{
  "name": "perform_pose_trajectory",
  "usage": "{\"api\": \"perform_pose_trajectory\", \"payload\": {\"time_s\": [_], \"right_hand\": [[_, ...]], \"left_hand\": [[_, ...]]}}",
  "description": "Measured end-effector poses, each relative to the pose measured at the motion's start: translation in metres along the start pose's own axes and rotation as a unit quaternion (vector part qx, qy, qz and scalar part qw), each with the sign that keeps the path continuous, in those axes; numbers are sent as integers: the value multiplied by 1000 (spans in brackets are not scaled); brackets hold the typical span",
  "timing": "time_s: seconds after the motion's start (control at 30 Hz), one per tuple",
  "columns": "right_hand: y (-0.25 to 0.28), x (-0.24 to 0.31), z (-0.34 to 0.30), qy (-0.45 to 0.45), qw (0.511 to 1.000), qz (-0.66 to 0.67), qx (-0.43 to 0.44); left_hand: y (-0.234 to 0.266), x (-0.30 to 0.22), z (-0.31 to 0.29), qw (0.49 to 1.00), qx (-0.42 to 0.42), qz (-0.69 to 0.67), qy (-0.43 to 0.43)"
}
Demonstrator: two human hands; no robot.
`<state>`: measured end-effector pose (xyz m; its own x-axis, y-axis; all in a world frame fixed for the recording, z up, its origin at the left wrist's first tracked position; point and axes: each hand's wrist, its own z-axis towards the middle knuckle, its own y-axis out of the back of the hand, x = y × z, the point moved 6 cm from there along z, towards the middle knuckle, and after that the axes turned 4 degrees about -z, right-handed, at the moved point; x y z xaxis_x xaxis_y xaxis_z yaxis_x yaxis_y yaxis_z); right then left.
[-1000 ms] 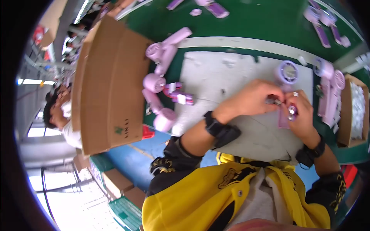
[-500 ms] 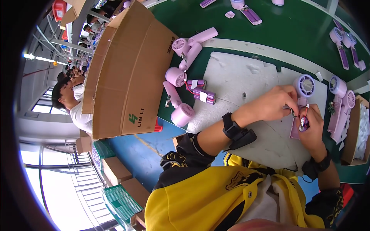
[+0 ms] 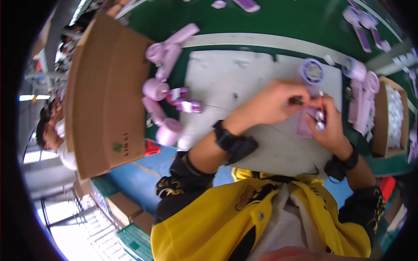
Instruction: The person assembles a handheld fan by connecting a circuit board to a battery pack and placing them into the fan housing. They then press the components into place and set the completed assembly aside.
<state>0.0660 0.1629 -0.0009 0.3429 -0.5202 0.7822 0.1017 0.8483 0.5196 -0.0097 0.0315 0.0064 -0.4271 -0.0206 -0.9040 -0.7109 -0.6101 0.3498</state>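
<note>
Left hand (image 3: 282, 101): fingertips pinched together on a small dark part (image 3: 296, 100); motion blur hides its detail. Right hand (image 3: 333, 124): fingers curled around a battery cell pair (image 3: 320, 120), 2 silver ends exposed, with a red wire (image 3: 322, 103) rising by the index finger. The 2 hands are close together over a handheld fan (image 3: 311, 71), which lies on the right part of a white foam board (image 3: 217, 74) — round lavender head away from the person, pink handle toward the body.

Left of the board: pink fan housings (image 3: 156, 89) and, at the board's edge, 2 purple battery packs (image 3: 190, 106) bearing white patches; beyond these, a large cardboard box (image 3: 109, 95). Right of the board: further fan parts (image 3: 356, 68), then a small carton (image 3: 381, 115) of white pieces. All observed on a green workbench (image 3: 270, 19) — except the large box, whose support cannot be determined.
</note>
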Motion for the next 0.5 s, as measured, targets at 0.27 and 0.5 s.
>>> {"api": "perform_pose_trajectory", "payload": {"time_s": [0.27, 0.5], "right_hand": [[25, -1, 4, 51, 998, 30, -27], [18, 7, 2, 132, 989, -62, -3]], "left_hand": [[7, 5, -4, 995, 18, -70, 68], [2, 14, -7, 966, 31, -190, 175]]}}
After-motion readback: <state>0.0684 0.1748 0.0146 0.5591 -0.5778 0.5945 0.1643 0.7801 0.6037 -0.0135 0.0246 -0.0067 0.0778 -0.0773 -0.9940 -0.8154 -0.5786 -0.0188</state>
